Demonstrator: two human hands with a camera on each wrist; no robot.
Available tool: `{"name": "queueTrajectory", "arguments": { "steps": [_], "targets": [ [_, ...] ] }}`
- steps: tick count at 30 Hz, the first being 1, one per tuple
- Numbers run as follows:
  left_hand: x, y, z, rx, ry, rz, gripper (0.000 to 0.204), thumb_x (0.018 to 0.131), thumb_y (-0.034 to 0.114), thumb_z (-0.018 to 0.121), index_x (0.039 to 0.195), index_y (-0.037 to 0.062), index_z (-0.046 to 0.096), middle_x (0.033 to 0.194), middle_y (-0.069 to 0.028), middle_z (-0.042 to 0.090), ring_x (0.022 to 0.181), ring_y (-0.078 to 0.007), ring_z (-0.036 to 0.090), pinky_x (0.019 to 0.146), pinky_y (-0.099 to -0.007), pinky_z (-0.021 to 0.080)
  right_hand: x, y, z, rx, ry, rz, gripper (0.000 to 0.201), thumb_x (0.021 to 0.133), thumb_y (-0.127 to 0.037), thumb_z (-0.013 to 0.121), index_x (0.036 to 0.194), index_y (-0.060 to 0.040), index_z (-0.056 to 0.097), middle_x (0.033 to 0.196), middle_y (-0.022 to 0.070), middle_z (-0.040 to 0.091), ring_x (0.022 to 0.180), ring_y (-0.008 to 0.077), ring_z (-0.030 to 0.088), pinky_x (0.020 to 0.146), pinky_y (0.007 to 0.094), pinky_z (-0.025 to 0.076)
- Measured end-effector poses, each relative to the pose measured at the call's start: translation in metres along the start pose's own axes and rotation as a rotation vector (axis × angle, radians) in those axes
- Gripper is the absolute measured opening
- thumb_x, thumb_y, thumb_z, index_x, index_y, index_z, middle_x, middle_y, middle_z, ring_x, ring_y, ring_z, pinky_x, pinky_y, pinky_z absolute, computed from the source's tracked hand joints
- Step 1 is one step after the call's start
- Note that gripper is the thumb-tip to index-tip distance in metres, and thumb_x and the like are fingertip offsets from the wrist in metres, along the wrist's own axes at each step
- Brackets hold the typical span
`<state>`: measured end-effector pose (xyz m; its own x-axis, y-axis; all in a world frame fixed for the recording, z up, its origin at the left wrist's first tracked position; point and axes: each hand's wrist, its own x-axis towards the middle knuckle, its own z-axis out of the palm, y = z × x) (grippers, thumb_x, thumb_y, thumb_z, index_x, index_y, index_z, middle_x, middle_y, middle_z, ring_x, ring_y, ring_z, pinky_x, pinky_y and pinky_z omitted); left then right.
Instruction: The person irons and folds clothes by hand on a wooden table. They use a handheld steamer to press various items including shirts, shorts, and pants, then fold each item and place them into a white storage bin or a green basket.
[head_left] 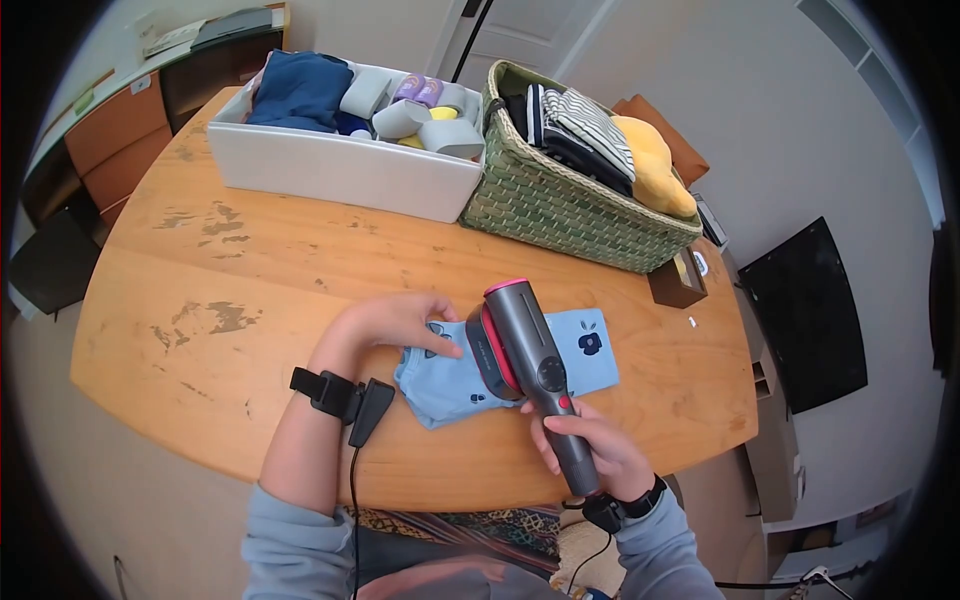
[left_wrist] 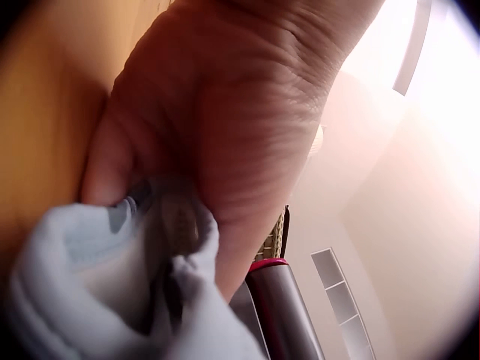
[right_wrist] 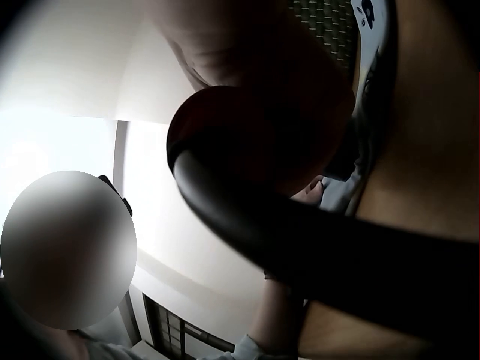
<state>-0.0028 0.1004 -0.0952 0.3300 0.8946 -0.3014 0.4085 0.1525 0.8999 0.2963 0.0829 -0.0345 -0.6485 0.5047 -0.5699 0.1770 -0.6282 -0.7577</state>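
A folded light-blue garment (head_left: pixel 440 385) with dark prints lies on the wooden table. My right hand (head_left: pixel 600 445) grips the handle of a dark grey handheld steamer (head_left: pixel 530 345) with a pink-red rim, its head down on the garment's middle. To the left, my left hand (head_left: pixel 405 325) lies at the garment's upper left part, thumb over the cloth; in the left wrist view the hand (left_wrist: pixel 217 112) pinches the bunched cloth (left_wrist: pixel 67 277). The right wrist view is dark, showing the hand (right_wrist: pixel 285 112) around the handle with its black cord (right_wrist: pixel 247 217).
Behind stand a white box (head_left: pixel 340 175) of clothes and rolled items and a green woven basket (head_left: pixel 580 215) with folded clothes and a yellow plush item. A small brown box (head_left: pixel 678 283) sits at the right rear of the table (head_left: pixel 200 350).
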Motion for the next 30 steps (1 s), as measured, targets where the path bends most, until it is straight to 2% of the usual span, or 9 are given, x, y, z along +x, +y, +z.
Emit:
{"name": "queueTrajectory", "arguments": {
  "steps": [4,6,12,16,17,21,30],
  "targets": [
    [0.001,-0.008,0.001,-0.041,-0.022,0.106,0.048,0.075,0.028,0.076,0.111,0.0026,0.058,0.098,-0.008,0.064,0.085,-0.0147,0.059,0.067,-0.0277,0.049,-0.004,-0.003,-0.001,0.062,-0.037,0.008,0.035,0.089,-0.015,0.058,0.118,-0.0016,0.046,0.069,0.0037,0.052,0.05,0.0121,0.051,0.045,0.0242,0.041],
    [-0.005,0.001,0.0,-0.023,-0.019,-0.021,0.046,0.074,0.028,0.076,0.11,0.0025,0.059,0.092,-0.0062,0.064,0.076,-0.0131,0.058,0.06,-0.0264,0.048,-0.008,-0.006,0.0,0.054,-0.01,-0.002,0.033,0.089,-0.015,0.056,0.117,-0.0004,0.047,0.069,0.0036,0.05,0.05,0.0111,0.049,0.045,0.0234,0.04],
    [-0.005,0.004,-0.002,-0.036,-0.063,-0.046,0.045,0.074,0.027,0.077,0.106,0.0009,0.061,0.079,-0.0031,0.062,0.058,-0.0089,0.05,0.047,-0.0223,0.04,-0.021,-0.005,-0.019,0.089,0.111,-0.063,0.032,0.09,-0.017,0.054,0.115,0.0008,0.048,0.068,0.003,0.048,0.049,0.0092,0.046,0.044,0.0223,0.037],
    [-0.002,0.001,-0.001,-0.01,-0.054,-0.029,0.045,0.074,0.027,0.077,0.107,0.0007,0.061,0.078,-0.0034,0.062,0.056,-0.0088,0.049,0.045,-0.022,0.039,-0.029,-0.001,-0.038,0.101,0.178,-0.121,0.032,0.089,-0.017,0.054,0.115,0.0009,0.048,0.068,0.0032,0.049,0.049,0.009,0.046,0.043,0.0222,0.036],
    [-0.002,0.002,-0.002,-0.013,-0.055,-0.03,0.045,0.074,0.027,0.076,0.107,0.0006,0.061,0.077,-0.0033,0.062,0.055,-0.0087,0.049,0.045,-0.0221,0.039,-0.03,0.0,-0.047,0.13,0.151,-0.112,0.033,0.089,-0.017,0.056,0.116,-0.0003,0.047,0.068,0.0031,0.05,0.049,0.0106,0.048,0.043,0.024,0.039],
    [-0.003,0.003,-0.001,-0.013,-0.057,-0.035,0.044,0.074,0.027,0.076,0.106,0.0007,0.061,0.076,-0.0031,0.062,0.054,-0.0087,0.048,0.045,-0.0223,0.038,-0.031,0.001,-0.072,0.136,0.162,-0.142,0.033,0.089,-0.017,0.056,0.117,0.0,0.047,0.068,0.0037,0.051,0.048,0.0115,0.048,0.043,0.0248,0.039],
    [-0.004,0.005,-0.003,0.007,-0.087,-0.021,0.044,0.076,0.028,0.073,0.108,0.0016,0.06,0.078,-0.0033,0.062,0.054,-0.0092,0.047,0.047,-0.0227,0.039,-0.037,0.0,-0.095,0.16,0.205,-0.173,0.035,0.089,-0.017,0.056,0.119,-0.0008,0.047,0.067,0.0044,0.05,0.047,0.0126,0.048,0.043,0.0252,0.038]
  ]
}}
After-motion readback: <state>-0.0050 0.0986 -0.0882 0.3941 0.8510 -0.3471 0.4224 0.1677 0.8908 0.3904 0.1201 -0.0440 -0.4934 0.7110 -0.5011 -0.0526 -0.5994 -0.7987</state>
